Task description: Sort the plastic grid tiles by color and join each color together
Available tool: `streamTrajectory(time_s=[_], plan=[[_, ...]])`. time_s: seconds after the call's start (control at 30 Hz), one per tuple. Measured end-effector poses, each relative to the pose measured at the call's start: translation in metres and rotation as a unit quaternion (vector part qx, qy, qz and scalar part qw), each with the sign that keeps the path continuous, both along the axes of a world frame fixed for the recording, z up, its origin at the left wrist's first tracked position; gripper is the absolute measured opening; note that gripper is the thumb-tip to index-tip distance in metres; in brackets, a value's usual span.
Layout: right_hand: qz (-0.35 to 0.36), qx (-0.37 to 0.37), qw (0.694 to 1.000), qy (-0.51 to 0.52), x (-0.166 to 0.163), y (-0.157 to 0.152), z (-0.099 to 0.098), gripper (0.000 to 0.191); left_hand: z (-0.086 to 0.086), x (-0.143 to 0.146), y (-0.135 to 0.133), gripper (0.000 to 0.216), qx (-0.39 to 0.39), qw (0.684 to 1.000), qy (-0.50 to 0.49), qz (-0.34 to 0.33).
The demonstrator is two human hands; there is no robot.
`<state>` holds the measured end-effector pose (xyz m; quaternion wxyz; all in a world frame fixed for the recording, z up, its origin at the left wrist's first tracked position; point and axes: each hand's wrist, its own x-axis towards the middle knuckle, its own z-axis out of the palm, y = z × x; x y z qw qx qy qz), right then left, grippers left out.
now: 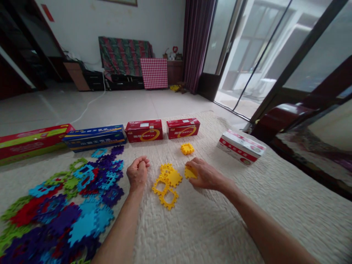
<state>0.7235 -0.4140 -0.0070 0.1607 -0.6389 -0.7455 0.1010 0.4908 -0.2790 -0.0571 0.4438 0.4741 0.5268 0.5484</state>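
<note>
My right hand (205,173) is closed on a yellow interlocking plastic tile (189,172) with toothed edges, whose left part shows beyond my fingers. Left of it lies a small group of yellow tiles (173,177), some solid and some with square openings. A separate small stack of yellow tiles (187,148) sits just beyond my right hand. My left hand (138,171) rests with its fingers curled into a fist, between the yellow group and a heap of coloured tiles (84,220). Whether anything is inside that fist is hidden.
A row of boxes lines the far edge: a red and green box (35,141), a blue box (95,138) and two red boxes (144,131). A white and red box (241,147) stands at right. Everything rests on a cream quilted cover (220,227).
</note>
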Motion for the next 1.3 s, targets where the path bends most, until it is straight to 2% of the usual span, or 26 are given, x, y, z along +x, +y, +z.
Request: streamTrajectory(time_s=[0.1,0.23,0.43,0.57,0.9,1.0,1.1,1.2,1.3], plan=[[0.008,0.038,0.999,0.025,0.012,0.014,0.008,0.046,-0.001,-0.001,0.0,0.03,0.001,1.0,0.006,-0.003],[-0.017,0.116,0.992,0.044,0.035,0.048,0.016,0.048,0.0,-0.001,0.0,0.03,-0.002,1.0,0.005,-0.007],[-0.017,0.178,0.98,0.087,0.055,0.08,0.0,0.048,0.003,0.001,-0.002,0.03,-0.007,1.0,0.003,-0.004],[-0.006,0.19,0.977,0.092,0.056,0.083,-0.01,0.047,0.005,0.002,-0.003,0.031,-0.01,1.0,0.001,0.0],[-0.001,0.18,0.98,0.083,0.055,0.085,-0.014,0.047,0.002,0.0,-0.001,0.029,-0.001,1.0,0.005,-0.001],[0.017,0.205,0.975,0.084,0.053,0.083,-0.013,0.049,0.002,0.001,-0.001,0.029,-0.001,1.0,0.008,0.002],[0.024,0.247,0.964,0.094,0.043,0.078,-0.007,0.043,0.002,0.001,-0.001,0.03,0.004,1.0,0.006,0.002],[0.055,0.218,0.967,0.122,0.021,0.071,0.001,0.031,0.002,0.001,0.0,0.03,0.006,1.0,0.008,0.002],[0.109,0.104,0.979,0.136,-0.006,0.059,0.006,0.02,0.003,0.001,0.0,0.031,0.009,1.0,0.011,-0.001]])
